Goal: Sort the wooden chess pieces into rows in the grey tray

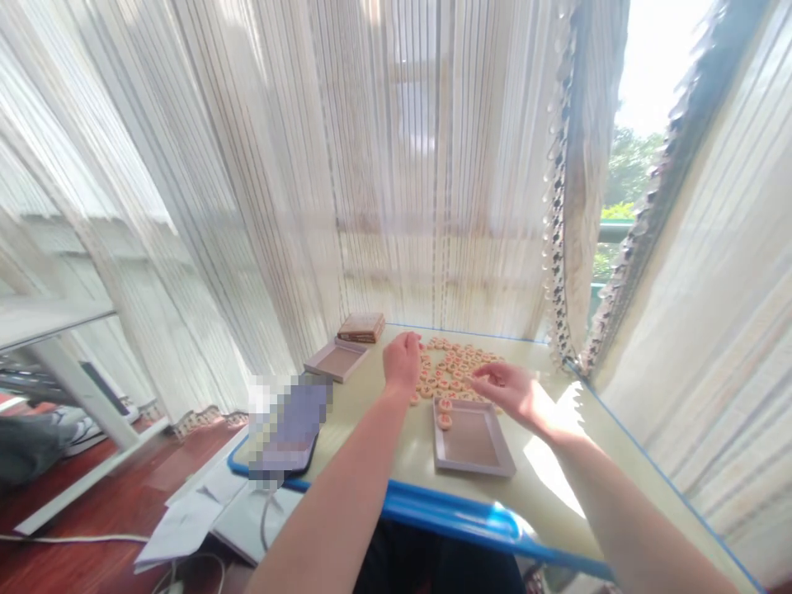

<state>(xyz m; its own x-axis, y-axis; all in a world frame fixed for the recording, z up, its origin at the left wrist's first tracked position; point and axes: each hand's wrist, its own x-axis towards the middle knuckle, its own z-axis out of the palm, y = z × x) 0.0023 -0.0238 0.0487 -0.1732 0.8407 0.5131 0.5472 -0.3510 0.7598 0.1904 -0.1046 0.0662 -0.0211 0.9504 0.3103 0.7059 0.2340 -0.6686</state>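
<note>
Sheer curtains fill the background; pale counter, blue-edged, lower centre. Left of centre: shallow lid, brown box behind it. Left grip, centre frame, curled onto the left edge of the wooden discs; contents not discernible. Grey tray just below them, two discs in its upper-left corner. Right grip, fingertips pinched over the discs; cannot tell whether one is held.

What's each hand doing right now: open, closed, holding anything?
Left hand: curled over the discs; a grip cannot be told.
Right hand: fingers drawn together near the tray; holding cannot be told.
</note>
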